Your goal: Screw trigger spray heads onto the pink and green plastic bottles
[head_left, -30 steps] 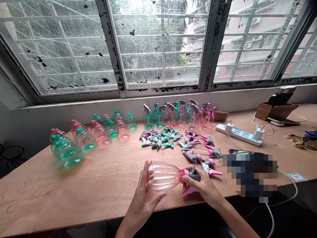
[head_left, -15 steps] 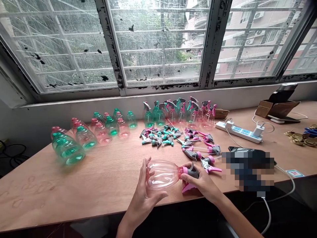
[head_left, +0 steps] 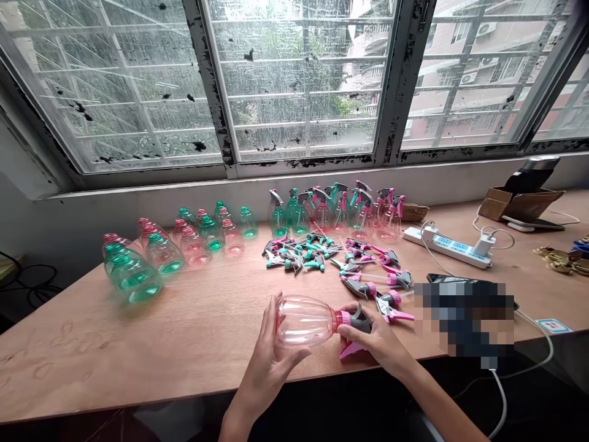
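Note:
A clear pink spray bottle (head_left: pixel 304 320) lies sideways in the air near the table's front edge, its base to the left. My left hand (head_left: pixel 271 356) cups the base, the fingers behind it and the thumb below. At the neck, my right hand (head_left: pixel 370 337) grips the pink and grey trigger sprayer (head_left: pixel 359 320), which sits on the bottle's mouth. The sprayer's pink part points down under my right fingers. Just behind the hands are loose trigger sprayers (head_left: pixel 317 248), some pink and grey, others green and grey.
Several open-topped pink and green bottles (head_left: pixel 166 253) stand at the left. Bottles with sprayers fitted (head_left: pixel 343 215) line the back wall. To the right are a power strip (head_left: pixel 446 247) with cables, a black phone (head_left: pixel 464 288), a cardboard box (head_left: pixel 499 202) and brass-coloured pieces (head_left: pixel 559 261).
The view has shifted slightly. Both hands keep their hold on the bottle and sprayer, with only a tiny change in how they sit.

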Tool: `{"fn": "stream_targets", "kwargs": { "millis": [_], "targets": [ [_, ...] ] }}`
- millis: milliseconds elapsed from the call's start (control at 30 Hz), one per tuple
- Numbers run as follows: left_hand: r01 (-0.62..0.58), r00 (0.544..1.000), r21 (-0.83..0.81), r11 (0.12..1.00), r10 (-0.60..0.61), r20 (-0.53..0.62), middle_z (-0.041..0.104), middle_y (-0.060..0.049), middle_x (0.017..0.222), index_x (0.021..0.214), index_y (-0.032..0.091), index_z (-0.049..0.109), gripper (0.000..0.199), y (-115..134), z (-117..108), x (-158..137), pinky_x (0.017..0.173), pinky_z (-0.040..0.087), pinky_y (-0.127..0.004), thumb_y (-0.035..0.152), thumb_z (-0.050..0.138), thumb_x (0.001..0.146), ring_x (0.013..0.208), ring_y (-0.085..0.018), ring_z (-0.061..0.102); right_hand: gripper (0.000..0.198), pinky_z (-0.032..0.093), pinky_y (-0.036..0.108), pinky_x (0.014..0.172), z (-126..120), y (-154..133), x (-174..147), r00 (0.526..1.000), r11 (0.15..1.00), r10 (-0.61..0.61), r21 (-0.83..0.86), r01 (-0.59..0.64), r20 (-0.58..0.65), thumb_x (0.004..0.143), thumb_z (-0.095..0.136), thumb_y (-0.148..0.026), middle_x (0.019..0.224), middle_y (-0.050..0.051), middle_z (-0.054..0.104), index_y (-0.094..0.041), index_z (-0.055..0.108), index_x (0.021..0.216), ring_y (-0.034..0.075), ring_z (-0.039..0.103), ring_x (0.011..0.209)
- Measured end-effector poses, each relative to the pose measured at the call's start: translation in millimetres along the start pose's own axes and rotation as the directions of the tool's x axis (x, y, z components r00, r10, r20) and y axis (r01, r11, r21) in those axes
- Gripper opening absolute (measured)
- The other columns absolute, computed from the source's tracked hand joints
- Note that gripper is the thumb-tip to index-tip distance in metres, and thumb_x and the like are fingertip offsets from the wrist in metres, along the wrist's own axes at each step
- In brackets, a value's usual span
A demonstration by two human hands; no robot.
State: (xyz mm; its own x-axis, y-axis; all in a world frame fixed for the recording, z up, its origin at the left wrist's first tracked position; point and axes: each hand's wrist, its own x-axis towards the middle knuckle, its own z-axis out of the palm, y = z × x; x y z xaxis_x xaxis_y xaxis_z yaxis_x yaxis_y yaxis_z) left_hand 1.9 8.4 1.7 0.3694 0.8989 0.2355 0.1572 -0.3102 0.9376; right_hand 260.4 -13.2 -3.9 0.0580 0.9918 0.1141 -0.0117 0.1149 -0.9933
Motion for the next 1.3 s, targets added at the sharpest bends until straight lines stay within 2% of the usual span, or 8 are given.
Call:
{"fn": "stream_targets", "kwargs": {
  "millis": [100,267,400,633,767,867,1067,1300],
  "targets": [
    [-0.023,1.0,0.037,0.999,0.023,0.0,0.015,-0.004,0.182,0.171,0.043,0.017,0.09,0.9,0.3,-0.1,0.133,0.027,-0.052,0.049,0.071,0.099,0.164,-0.036,0.027,0.047,0.057,0.035,0.073,-0.4,2.2,0.4,1.0,1.0,0.001,0.014,-0.001,0.003,0.08,0.09,-0.055,0.077,0.001,0.076,-0.018,0.069,0.101,0.021,0.071,0.071],
    [-0.029,1.0,-0.005,1.0,0.029,0.012,0.015,0.0,0.181,0.168,0.055,0.007,0.088,-0.7,1.3,-2.8,0.129,0.036,-0.052,0.044,0.066,0.104,0.157,-0.032,0.042,0.046,0.057,0.033,0.067,1.0,2.3,0.3,0.998,0.994,0.025,0.109,-0.03,0.049,0.083,0.088,-0.056,0.071,0.001,0.076,-0.019,0.066,0.099,0.021,0.072,0.065],
    [0.021,0.999,-0.078,0.997,-0.019,0.028,0.009,-0.005,0.183,0.171,0.047,0.001,0.105,3.8,0.4,-3.5,0.129,0.037,-0.052,0.044,0.076,0.097,0.16,-0.035,0.037,0.046,0.059,0.034,0.071,1.2,0.3,-0.4,1.0,0.998,0.001,0.058,-0.002,0.023,0.08,0.091,-0.053,0.077,0.001,0.077,-0.02,0.068,0.103,0.022,0.074,0.07],
    [-0.072,0.997,0.011,0.997,0.072,0.01,0.013,-0.002,0.182,0.17,0.051,0.011,0.084,0.2,-1.0,-2.2,0.13,0.034,-0.055,0.041,0.064,0.105,0.161,-0.035,0.034,0.044,0.058,0.032,0.064,-0.4,2.1,-0.7,0.997,0.989,0.032,0.142,-0.043,0.076,0.085,0.087,-0.055,0.076,0.003,0.079,-0.019,0.066,0.099,0.02,0.073,0.065],
    [-0.03,0.999,-0.008,1.0,0.03,0.014,0.011,-0.007,0.183,0.172,0.043,0.004,0.101,-0.4,-1.2,-3.3,0.133,0.028,-0.055,0.043,0.074,0.098,0.164,-0.037,0.028,0.042,0.058,0.031,0.067,-0.6,-0.4,-2.1,0.996,0.994,0.032,0.106,-0.041,0.089,0.085,0.088,-0.052,0.078,0.003,0.08,-0.018,0.068,0.099,0.019,0.073,0.067],
    [-0.02,1.0,-0.055,0.998,0.021,0.022,0.012,-0.009,0.182,0.173,0.038,0.011,0.095,1.0,-1.2,-2.2,0.132,0.03,-0.053,0.045,0.071,0.1,0.165,-0.036,0.025,0.042,0.057,0.03,0.067,-0.7,-0.4,-1.2,0.996,0.996,0.018,0.089,-0.025,0.083,0.084,0.09,-0.05,0.073,0.002,0.078,-0.017,0.069,0.099,0.019,0.073,0.066],
    [-0.114,0.993,0.05,0.992,0.113,0.016,0.015,0.002,0.182,0.168,0.054,0.013,0.081,-3.1,-0.2,0.2,0.134,0.025,-0.052,0.04,0.063,0.106,0.167,-0.03,0.019,0.04,0.057,0.029,0.062,-0.2,4.6,1.1,0.994,0.986,-0.001,0.168,-0.017,0.11,0.091,0.083,-0.053,0.081,0.005,0.081,-0.017,0.067,0.097,0.018,0.072,0.064],
    [-0.093,0.996,0.038,0.995,0.094,-0.003,0.016,-0.007,0.182,0.171,0.041,0.017,0.085,0.7,-1.9,-1.8,0.134,0.026,-0.053,0.044,0.067,0.103,0.167,-0.035,0.02,0.037,0.057,0.025,0.065,-1.6,4.3,-0.1,0.994,0.989,0.018,0.143,-0.033,0.106,0.086,0.09,-0.046,0.073,0.002,0.08,-0.016,0.071,0.098,0.017,0.073,0.065]
  ]
}}
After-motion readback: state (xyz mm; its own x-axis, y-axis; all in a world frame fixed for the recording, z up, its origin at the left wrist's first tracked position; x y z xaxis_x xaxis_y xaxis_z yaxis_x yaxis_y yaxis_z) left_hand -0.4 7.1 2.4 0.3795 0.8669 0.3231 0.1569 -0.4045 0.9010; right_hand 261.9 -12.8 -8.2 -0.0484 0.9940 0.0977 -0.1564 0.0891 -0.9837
